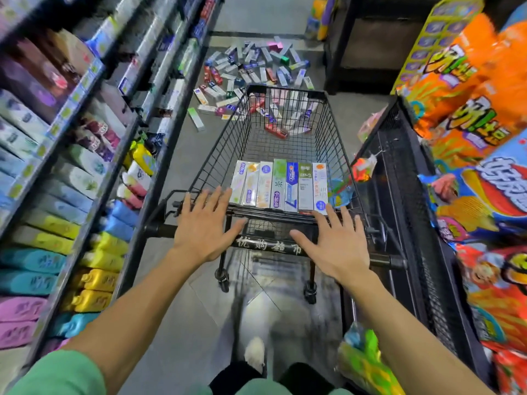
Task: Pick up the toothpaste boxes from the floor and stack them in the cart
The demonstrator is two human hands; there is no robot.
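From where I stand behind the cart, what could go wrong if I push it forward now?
The pile of boxes lies on the floor right ahead of the cart, so its wheels could crush some. The left hand and right hand lie flat, not gripping, so steering may slip. The row of boxes inside might slide apart.

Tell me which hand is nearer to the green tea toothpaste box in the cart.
Left. The left hand is beside the row's left end, fingertips close to the green box; the right hand lies further, below the row's right end.

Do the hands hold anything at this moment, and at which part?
Nothing is held. Both the left hand and the right hand are open, fingers spread, over the cart handle, not curled round it.
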